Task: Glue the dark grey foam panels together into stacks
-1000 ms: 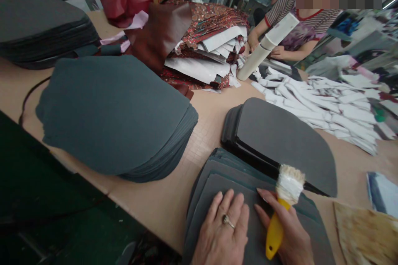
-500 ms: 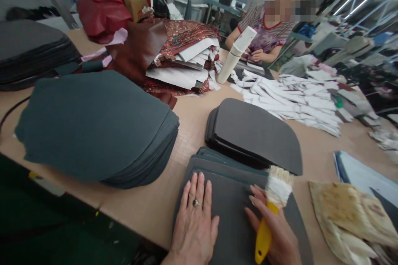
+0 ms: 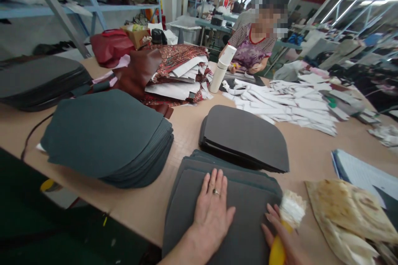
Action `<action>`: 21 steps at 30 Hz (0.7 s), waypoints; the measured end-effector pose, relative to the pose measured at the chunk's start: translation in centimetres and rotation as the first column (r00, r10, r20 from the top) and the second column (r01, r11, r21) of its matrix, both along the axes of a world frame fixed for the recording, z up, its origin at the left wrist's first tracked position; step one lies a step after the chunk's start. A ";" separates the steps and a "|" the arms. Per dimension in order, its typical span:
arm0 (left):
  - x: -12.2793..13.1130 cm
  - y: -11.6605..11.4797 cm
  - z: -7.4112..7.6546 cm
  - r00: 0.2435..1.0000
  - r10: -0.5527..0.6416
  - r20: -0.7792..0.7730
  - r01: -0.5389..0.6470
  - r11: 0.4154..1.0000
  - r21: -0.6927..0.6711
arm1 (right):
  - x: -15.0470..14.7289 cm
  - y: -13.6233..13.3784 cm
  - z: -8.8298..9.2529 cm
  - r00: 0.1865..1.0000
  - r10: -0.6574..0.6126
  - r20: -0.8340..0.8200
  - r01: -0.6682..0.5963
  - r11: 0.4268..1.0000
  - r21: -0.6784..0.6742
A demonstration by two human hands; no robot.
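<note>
My left hand (image 3: 214,208), a ring on one finger, lies flat with fingers stretched out on the top sheet of a stack of dark grey pieces (image 3: 242,203) in front of me. My right hand (image 3: 280,236) grips the yellow handle of a glue brush (image 3: 287,219); its white bristles rest at the stack's right edge. A second stack of darker rounded pieces (image 3: 245,136) lies just behind.
A big pile of grey pieces (image 3: 105,136) sits to the left, another (image 3: 37,80) far left. Red patterned material with white backing (image 3: 177,70), a white roll (image 3: 221,68), white strips (image 3: 289,101), glue-stained paper (image 3: 348,215). A person (image 3: 251,45) works across the table.
The camera has tilted up, showing more of the room. My left hand slid a little forward on the sheet; my right hand with the brush dropped toward the lower right edge.
</note>
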State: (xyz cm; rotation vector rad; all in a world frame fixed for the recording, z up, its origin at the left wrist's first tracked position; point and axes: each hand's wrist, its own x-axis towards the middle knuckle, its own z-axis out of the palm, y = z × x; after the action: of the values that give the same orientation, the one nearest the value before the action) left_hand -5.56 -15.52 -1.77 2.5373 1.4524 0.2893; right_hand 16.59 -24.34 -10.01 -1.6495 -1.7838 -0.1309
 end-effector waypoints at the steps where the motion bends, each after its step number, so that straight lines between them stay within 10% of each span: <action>1: -1.0 0.0 -0.4 0.999 0.037 -0.010 -0.036 0.999 0.011 | -0.1 0.0 -0.2 0.999 -0.021 -0.024 0.021 1.000 0.000; 9: -8.3 -1.1 -1.8 0.961 0.259 0.098 -0.273 0.944 0.186 | -0.1 0.5 -1.0 0.991 -0.078 -0.104 0.084 0.995 0.054; 14: -10.4 2.3 0.3 0.845 0.312 0.434 -0.298 0.949 -0.102 | -1.9 1.7 2.6 0.992 0.037 -0.117 -0.029 0.997 0.073; 21: -11.1 6.7 0.2 0.831 0.320 0.455 -0.120 0.902 -0.414 | -12.0 7.8 6.7 0.901 0.401 -0.166 -0.414 0.909 -0.053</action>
State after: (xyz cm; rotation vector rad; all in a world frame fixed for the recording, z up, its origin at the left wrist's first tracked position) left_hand -16.69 -8.80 -1.59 1.7997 1.4160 0.6141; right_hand 4.60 -16.50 -3.29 -1.2668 -1.9948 0.2611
